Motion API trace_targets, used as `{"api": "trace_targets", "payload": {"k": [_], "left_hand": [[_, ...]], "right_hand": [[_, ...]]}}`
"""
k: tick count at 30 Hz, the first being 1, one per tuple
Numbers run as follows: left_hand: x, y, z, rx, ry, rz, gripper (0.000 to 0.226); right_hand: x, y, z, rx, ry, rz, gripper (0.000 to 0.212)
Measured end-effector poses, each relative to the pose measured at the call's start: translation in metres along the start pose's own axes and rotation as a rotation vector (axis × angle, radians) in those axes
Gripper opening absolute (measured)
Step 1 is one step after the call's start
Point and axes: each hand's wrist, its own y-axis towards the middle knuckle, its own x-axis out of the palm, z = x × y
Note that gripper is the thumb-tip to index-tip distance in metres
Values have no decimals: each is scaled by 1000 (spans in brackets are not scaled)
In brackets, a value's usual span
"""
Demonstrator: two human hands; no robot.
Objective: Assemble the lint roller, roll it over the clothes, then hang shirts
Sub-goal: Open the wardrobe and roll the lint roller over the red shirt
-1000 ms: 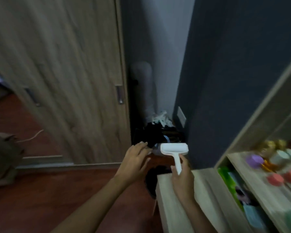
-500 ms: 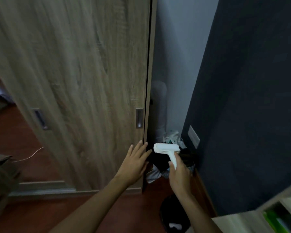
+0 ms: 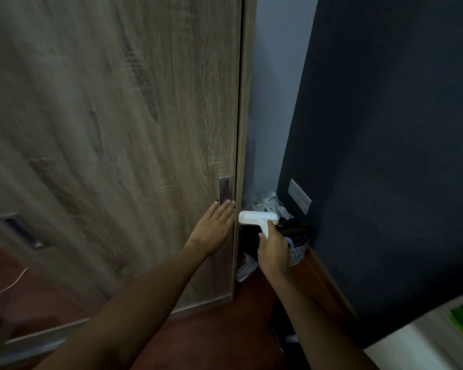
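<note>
Lint roller (image 3: 258,217), head horizontal, handle downward

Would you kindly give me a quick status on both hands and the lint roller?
Left hand flat on wardrobe door, below its handle. Right hand grips lint roller. Dark clothes pile just behind.

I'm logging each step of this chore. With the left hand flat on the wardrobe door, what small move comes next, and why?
Probably slide the fingers of the left hand up into the recessed handle just above them and pull the wardrobe door aside; the right hand already grips the lint roller.
</note>
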Motion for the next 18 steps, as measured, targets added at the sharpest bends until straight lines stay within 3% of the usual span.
{"api": "trace_targets", "payload": {"k": [7, 14, 18], "left_hand": [[12, 24, -15, -5, 8, -1, 65], [24, 50, -35, 65, 164, -226, 54], [29, 57, -38, 84, 216, -241, 55]], "right_hand": [[7, 25, 4, 19, -59, -56, 46], [10, 40, 12, 36, -41, -90, 48], [6, 42, 17, 16, -35, -95, 45]]}}
